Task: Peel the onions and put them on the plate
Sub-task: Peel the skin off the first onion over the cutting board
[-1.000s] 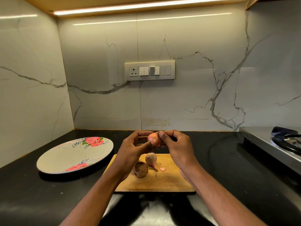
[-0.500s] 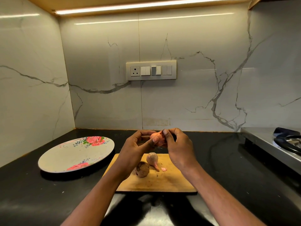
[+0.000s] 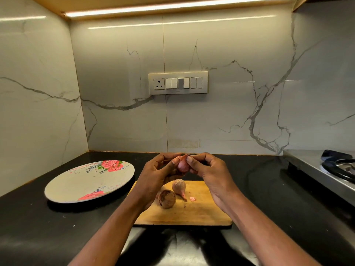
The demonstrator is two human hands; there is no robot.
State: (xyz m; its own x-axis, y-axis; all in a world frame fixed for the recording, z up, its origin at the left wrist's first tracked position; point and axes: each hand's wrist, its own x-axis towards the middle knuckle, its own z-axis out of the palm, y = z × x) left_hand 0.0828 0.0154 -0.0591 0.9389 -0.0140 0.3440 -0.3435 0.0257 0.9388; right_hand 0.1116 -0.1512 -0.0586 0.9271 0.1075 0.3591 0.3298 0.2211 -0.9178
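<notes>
My left hand [image 3: 153,173] and right hand [image 3: 209,173] are both raised above the cutting board [image 3: 201,212], fingers curled, pinching a pink onion [image 3: 182,163] between them. I am seeing two more onions [image 3: 166,199] lying on the board, with the floral plate [image 3: 84,185] sitting bare on the desk [image 3: 38,227] to the left.

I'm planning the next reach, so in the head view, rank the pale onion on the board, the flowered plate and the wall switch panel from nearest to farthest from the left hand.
1. Pale onion: on the cutting board, just below the left hand.
2. Flowered plate: on the counter, to its left.
3. Switch panel: up on the back wall.
</notes>
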